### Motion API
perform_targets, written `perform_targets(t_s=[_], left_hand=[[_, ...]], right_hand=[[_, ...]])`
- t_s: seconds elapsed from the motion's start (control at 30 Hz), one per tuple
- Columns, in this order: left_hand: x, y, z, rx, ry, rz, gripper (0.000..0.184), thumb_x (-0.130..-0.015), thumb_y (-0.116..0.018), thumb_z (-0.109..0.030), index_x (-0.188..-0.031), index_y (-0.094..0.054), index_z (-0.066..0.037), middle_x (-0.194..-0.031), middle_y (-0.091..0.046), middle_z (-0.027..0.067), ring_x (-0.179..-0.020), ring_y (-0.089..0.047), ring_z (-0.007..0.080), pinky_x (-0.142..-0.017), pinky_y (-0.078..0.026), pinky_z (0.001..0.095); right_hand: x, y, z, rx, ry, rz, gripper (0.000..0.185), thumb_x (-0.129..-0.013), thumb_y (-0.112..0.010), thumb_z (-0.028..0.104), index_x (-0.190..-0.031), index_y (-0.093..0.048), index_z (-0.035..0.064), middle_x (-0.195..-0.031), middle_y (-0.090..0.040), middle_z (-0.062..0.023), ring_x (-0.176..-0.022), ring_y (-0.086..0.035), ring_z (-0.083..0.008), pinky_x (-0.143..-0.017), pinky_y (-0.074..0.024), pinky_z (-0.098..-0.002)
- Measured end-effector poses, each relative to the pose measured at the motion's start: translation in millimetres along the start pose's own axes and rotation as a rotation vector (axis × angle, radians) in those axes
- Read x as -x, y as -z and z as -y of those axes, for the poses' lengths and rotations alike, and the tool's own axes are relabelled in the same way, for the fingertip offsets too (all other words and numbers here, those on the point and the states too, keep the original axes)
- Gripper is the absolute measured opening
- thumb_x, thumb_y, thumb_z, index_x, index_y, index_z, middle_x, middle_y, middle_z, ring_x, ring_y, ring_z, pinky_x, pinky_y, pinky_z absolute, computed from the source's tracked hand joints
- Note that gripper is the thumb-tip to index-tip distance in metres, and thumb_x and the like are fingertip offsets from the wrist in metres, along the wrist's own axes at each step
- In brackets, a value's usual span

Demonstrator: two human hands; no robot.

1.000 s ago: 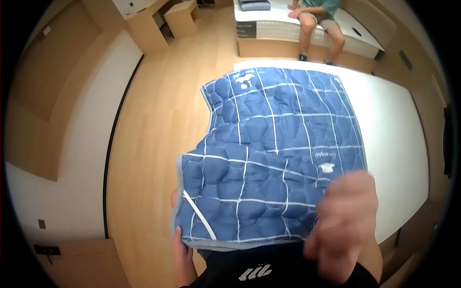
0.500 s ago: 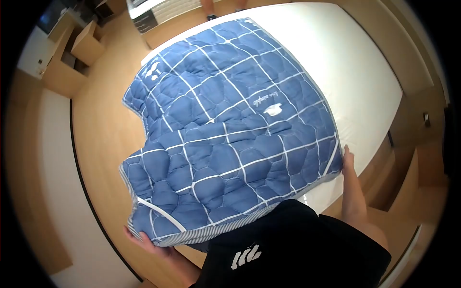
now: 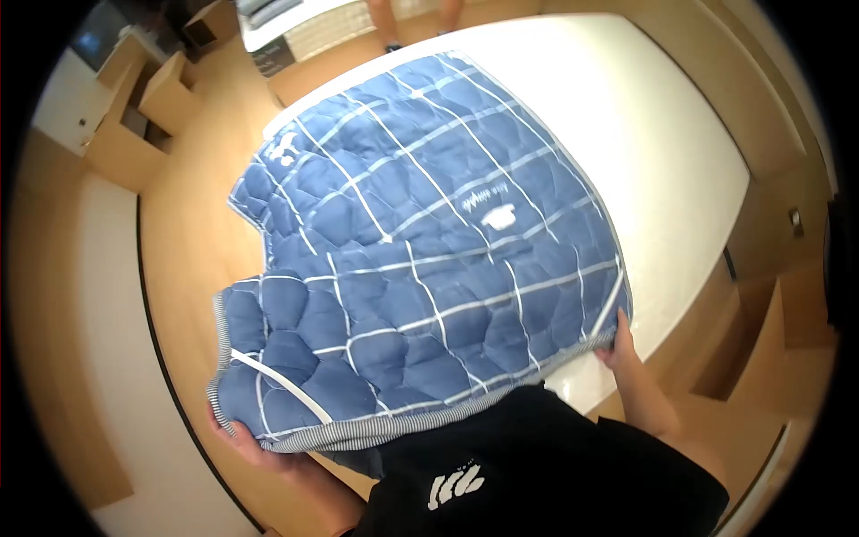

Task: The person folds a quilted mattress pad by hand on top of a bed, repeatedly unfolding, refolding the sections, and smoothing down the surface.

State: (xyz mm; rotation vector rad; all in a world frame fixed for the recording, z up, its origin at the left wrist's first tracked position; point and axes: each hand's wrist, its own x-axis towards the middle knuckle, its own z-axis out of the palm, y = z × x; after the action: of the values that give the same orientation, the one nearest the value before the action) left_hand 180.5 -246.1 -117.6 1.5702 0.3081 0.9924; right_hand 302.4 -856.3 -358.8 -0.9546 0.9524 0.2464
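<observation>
A blue quilted pad (image 3: 403, 295) with white grid lines lies over a white mattress (image 3: 667, 170), its left part hanging past the mattress edge. White elastic straps cross its two near corners. At the near left corner, my left hand (image 3: 255, 447) grips the striped border, with some fingers hidden under the fabric. My right hand (image 3: 617, 345) is closed on the near right corner of the pad, above the mattress edge. The near border runs just in front of my black shirt.
Beyond the mattress, a person's legs (image 3: 385, 20) show beside a second bed base (image 3: 331, 67). Wooden furniture (image 3: 170, 94) stands at the far left above a wood floor (image 3: 201, 233). A wooden headboard panel (image 3: 761, 80) is on the right.
My right hand, raised and blurred over the pad a second ago, has moved down to its near right corner and taken hold. The view has turned, and my left hand still holds its corner.
</observation>
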Motion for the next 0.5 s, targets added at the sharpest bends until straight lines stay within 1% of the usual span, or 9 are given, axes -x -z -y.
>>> perform_targets(t_s=[0.07, 0.13, 0.17, 0.2, 0.27, 0.3, 0.37, 0.4, 0.5], left_hand=[[2, 4, 8, -0.012, -0.055, -0.046, 0.075, -0.091, -0.051, -0.046, -0.138, -0.038, 0.011, -0.131, -0.052, 0.0304, -0.119, -0.055, 0.0401, -0.101, -0.044, 0.0540], [10, 10, 15, 0.088, -0.004, -0.121, 0.062, -0.096, -0.054, -0.032, -0.141, -0.038, 0.008, -0.134, -0.051, 0.0285, -0.122, -0.053, 0.0384, -0.104, -0.043, 0.0539], [14, 17, 24, 0.134, 0.040, -0.172, 0.058, -0.097, -0.054, -0.027, -0.141, -0.038, 0.007, -0.135, -0.050, 0.0279, -0.123, -0.052, 0.0380, -0.104, -0.042, 0.0535], [19, 27, 31, 0.176, 0.089, -0.213, 0.055, -0.098, -0.055, -0.022, -0.142, -0.038, 0.006, -0.136, -0.050, 0.0273, -0.124, -0.052, 0.0376, -0.105, -0.042, 0.0531], [19, 39, 31, 0.143, 0.176, -0.151, 0.051, -0.098, -0.056, -0.013, -0.143, -0.038, 0.003, -0.138, -0.049, 0.0259, -0.127, -0.050, 0.0365, -0.108, -0.040, 0.0515], [18, 47, 31, 0.120, 0.219, -0.119, 0.050, -0.098, -0.056, -0.009, -0.143, -0.039, 0.002, -0.139, -0.048, 0.0252, -0.128, -0.049, 0.0359, -0.109, -0.039, 0.0507], [20, 68, 39, 0.097, 0.244, -0.058, 0.051, -0.097, -0.057, -0.009, -0.143, -0.039, 0.002, -0.140, -0.048, 0.0241, -0.127, -0.050, 0.0348, -0.109, -0.039, 0.0487], [25, 78, 45, 0.084, 0.259, -0.028, 0.051, -0.097, -0.058, -0.009, -0.143, -0.039, 0.002, -0.140, -0.048, 0.0236, -0.127, -0.050, 0.0342, -0.110, -0.039, 0.0478], [45, 91, 65, 0.012, 0.126, -0.148, 0.046, -0.097, -0.059, -0.013, -0.137, -0.044, 0.002, -0.137, -0.051, 0.0204, -0.123, -0.052, 0.0321, -0.108, -0.040, 0.0458]], right_hand=[[0, -9, 9, -0.096, -0.009, -0.037, 0.071, -0.092, -0.062, 0.054, -0.146, -0.043, 0.0111, -0.139, -0.055, -0.0159, -0.123, -0.057, -0.0350, -0.097, -0.0515, -0.0529], [-29, -10, 15, -0.133, 0.214, 0.039, 0.062, -0.096, -0.063, 0.037, -0.146, -0.041, 0.0076, -0.140, -0.054, -0.0172, -0.121, -0.058, -0.0362, -0.100, -0.0505, -0.0500], [-31, -22, 28, -0.056, 0.347, -0.009, 0.049, -0.099, -0.058, 0.022, -0.141, -0.044, 0.0023, -0.134, -0.058, -0.0173, -0.117, -0.061, -0.0335, -0.100, -0.0509, -0.0452], [-34, -34, 43, 0.049, 0.462, -0.046, 0.048, -0.097, -0.060, 0.019, -0.139, -0.045, 0.0017, -0.131, -0.059, -0.0172, -0.115, -0.061, -0.0321, -0.098, -0.0513, -0.0443], [10, -96, 79, 0.248, 0.686, -0.130, 0.046, -0.093, -0.064, 0.012, -0.134, -0.047, 0.0006, -0.125, -0.061, -0.0168, -0.110, -0.063, -0.0293, -0.094, -0.0521, -0.0424], [34, -128, 96, 0.253, 0.801, -0.142, 0.042, -0.089, -0.069, 0.008, -0.124, -0.049, 0.0007, -0.115, -0.060, -0.0132, -0.102, -0.062, -0.0248, -0.089, -0.0527, -0.0398], [46, -163, 134, 0.255, 1.024, -0.055, 0.043, -0.090, -0.069, 0.009, -0.126, -0.049, -0.0004, -0.116, -0.060, -0.0125, -0.101, -0.062, -0.0232, -0.091, -0.0511, -0.0366], [76, -193, 152, 0.267, 1.122, -0.028, 0.042, -0.090, -0.069, 0.008, -0.126, -0.050, -0.0001, -0.116, -0.060, -0.0122, -0.102, -0.061, -0.0223, -0.092, -0.0504, -0.0349], [123, -253, 187, 0.236, 1.274, 0.121, 0.041, -0.091, -0.068, 0.008, -0.127, -0.050, -0.0015, -0.118, -0.061, -0.0131, -0.104, -0.061, -0.0220, -0.092, -0.0504, -0.0333]])
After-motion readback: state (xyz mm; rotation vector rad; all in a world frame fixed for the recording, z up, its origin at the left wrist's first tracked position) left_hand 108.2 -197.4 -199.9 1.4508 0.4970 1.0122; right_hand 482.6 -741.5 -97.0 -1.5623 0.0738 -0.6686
